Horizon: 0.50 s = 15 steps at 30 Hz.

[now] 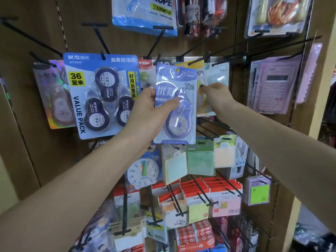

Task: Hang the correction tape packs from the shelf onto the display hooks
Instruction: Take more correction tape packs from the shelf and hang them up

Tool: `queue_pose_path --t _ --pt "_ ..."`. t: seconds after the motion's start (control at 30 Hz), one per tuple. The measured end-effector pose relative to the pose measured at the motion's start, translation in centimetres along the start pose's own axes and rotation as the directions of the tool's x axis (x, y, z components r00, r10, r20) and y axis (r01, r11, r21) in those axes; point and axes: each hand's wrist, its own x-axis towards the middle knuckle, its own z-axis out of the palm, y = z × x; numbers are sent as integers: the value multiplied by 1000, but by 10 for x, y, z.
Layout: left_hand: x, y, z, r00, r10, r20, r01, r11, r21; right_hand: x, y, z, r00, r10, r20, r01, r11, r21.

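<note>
Purple carded correction-tape pack [176, 104] held upright, hang-slot at twelve o'clock.
Left hand [154, 104] pinches its left edge; right hand [216, 95] pinches the yellow hanging pack [202, 99] at three o'clock.

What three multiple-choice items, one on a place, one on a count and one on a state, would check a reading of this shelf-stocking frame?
1. Where is the flat purple single correction tape pack marked 30m?
A. Lying on a counter
B. Held up in front of the hook row by the left hand
C. Down among the sticky notes

2. How many dark round tape dispensers sit in the big blue value pack marked 36?
A. Three
B. One
C. Five

3. What is the right hand doing?
A. Hanging idle
B. Pointing at the pink calculator pack
C. Pinching the clear yellow-backed tape pack hanging behind

Answers: 1 B, the thumb lies across the pack's front and its hang hole is on no hook; 2 A, three dispensers show under the blister; 3 C, its fingertips close on that pack's edge.
</note>
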Motion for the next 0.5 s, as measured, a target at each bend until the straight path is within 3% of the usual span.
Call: queue_pose_path --t 0.2,0.37,0.43,0.5 --pt "6 -3 4 1000 -25 14 25 1000 9 26 16 11 996 84 32 -83 996 -23" --pt "9 -1 13 998 -63 20 65 995 -71 -2 8 -5 996 -26 -83 17 994 -104" --pt "10 1 19 997 -69 19 70 993 -96 -15 3 -16 993 -57 -99 61 998 35" --pt "13 6 27 997 -70 20 71 991 -110 -36 -7 -25 999 -28 19 23 973 228"
